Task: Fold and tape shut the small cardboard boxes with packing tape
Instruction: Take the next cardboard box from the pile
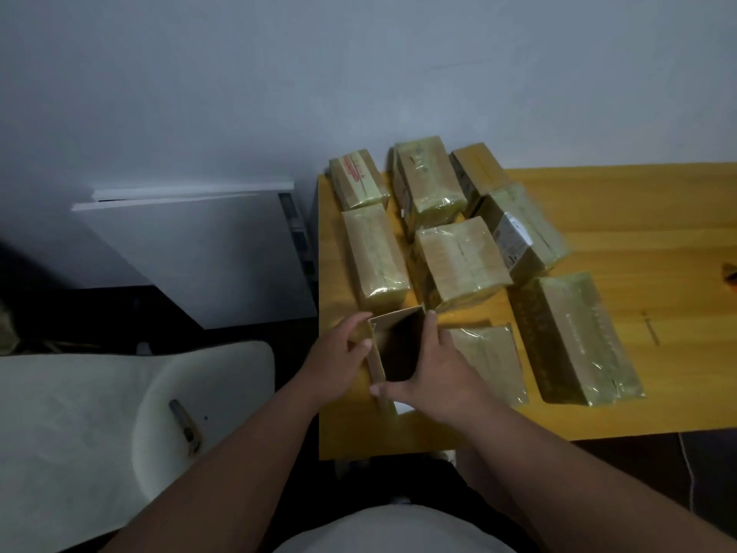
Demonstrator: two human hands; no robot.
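Both hands clasp one open cardboard box [397, 345] near the bench's [638, 217] front left corner, each grip closed on it from its own side. On the box's left wall, the left hand [339, 353] has its fingers curled over the upper edge and the thumb pressed against the outer face. Spread wider, the right hand [434, 365] lays its fingers along the right wall, with the thumb stretched across the near bottom corner of the box. Its top is unfolded and the dark inside shows. Both forearms reach forward from the bottom of the view and converge on the box, wrists nearly straight.

Just beside the right hand lies a flat taped box [490, 361]. More taped boxes [458, 261], glossy with packing tape, fill the bench's left half from the back edge to the open box, several touching one another. A larger taped box [578, 337] lies toward the front edge, to the right. Off the bench's left side stands a pale chair [119, 413].
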